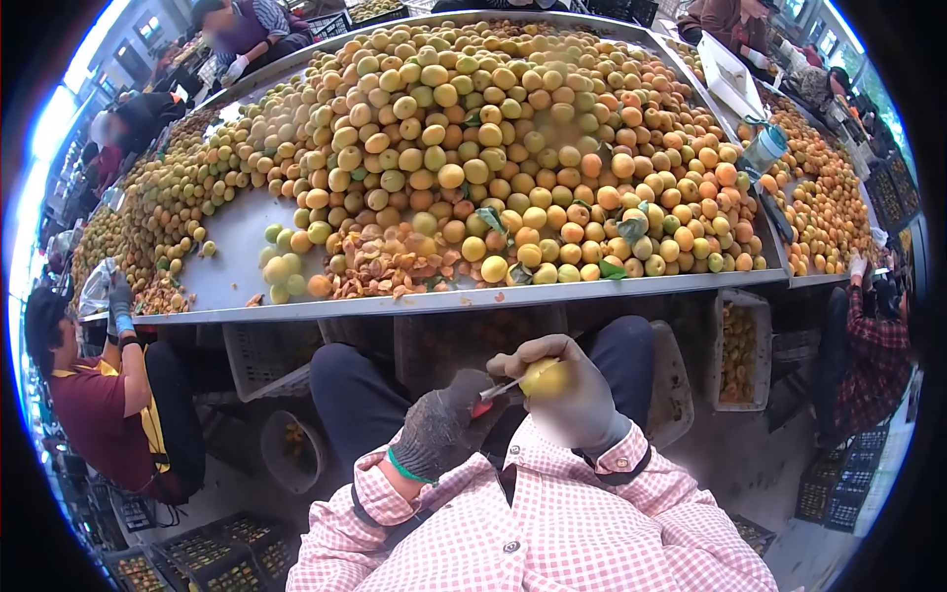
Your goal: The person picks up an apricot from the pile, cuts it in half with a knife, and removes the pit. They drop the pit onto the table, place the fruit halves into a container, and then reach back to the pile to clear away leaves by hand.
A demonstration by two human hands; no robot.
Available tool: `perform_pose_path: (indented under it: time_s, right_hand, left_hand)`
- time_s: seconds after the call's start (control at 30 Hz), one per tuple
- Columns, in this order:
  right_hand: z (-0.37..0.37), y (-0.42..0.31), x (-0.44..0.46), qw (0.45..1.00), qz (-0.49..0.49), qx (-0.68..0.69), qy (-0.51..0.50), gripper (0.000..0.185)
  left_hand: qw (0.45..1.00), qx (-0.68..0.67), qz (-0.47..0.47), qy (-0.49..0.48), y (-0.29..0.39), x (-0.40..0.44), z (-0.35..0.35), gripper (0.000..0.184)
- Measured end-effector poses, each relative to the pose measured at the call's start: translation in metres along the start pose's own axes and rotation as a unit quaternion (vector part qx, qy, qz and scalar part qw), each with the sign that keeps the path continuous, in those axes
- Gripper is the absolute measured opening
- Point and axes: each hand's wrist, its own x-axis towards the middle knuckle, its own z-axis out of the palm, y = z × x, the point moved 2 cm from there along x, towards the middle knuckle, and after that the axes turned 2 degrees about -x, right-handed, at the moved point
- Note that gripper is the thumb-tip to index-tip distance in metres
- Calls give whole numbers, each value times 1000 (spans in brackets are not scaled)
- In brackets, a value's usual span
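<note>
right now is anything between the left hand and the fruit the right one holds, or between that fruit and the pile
The knife blade spans from the left hand to the fruit in the right hand. Between that fruit and the pile stands the table's metal rim.

Scene was bright overall, daylight-looking. Blue-white glare burned along the rim far left of the hands, with less at far right. The apricot heap (pixel 424 128) beyond them was well lit, hazy smudges over parts. Under the metal table (pixel 464 301), it was dim and shadowed. Left hand (pixel 439 429) was fairly sharp; a soft blur patch covered part of the right hand (pixel 575 395). Heavy fisheye bowed the table edge; corners went black.
</note>
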Motion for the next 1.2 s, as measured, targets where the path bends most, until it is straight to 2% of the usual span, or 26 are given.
perform_pose_path:
  time_s: [0.1, 0.23, 0.37, 0.57, 0.67, 0.73, 0.83, 0.93, 1.07, 1.13, 1.2]
  right_hand:
    - [3, 3, 1, 998, -23, -9, -52, 43]
    - [5, 5, -1, 998, -7, -12, -56, 39]
    - [14, 7, 1, 999, -13, 34, -41, 38]
    - [16, 7, 1, 997, -36, 48, -39, 37]
    - [16, 8, -1, 997, -38, 62, -41, 38]
    - [16, 8, -3, 996, -38, 65, -39, 38]
    - [16, 9, -3, 996, -41, 63, -51, 39]
    - [19, 11, -6, 997, -50, 52, -40, 39]
    - [22, 11, -5, 996, -48, -71, -1, 45]
    - [18, 9, -1, 991, -40, -125, 9, 47]
    - [8, 14, 3, 976, 19, -207, 65, 49]
  left_hand:
    - [1000, -5, 11, -23, 0, -6, 1, 28]
    - [998, -46, 5, -35, 2, -11, 0, 26]
    - [999, -11, 11, -49, 0, -16, 3, 25]
    - [999, 9, 28, -15, -1, -19, 7, 23]
    - [998, -52, -12, 20, 5, -18, 5, 24]
    - [998, -52, -26, -28, 6, -19, 4, 29]
    - [999, -30, 17, -31, -1, -19, 6, 35]
    - [999, 19, 1, -42, -5, -18, 9, 45]
    - [998, -36, 56, -6, -8, -2, 16, 35]
    - [999, 4, -37, -25, -13, 5, 19, 34]
    - [998, 22, -40, -36, -22, 8, 24, 32]
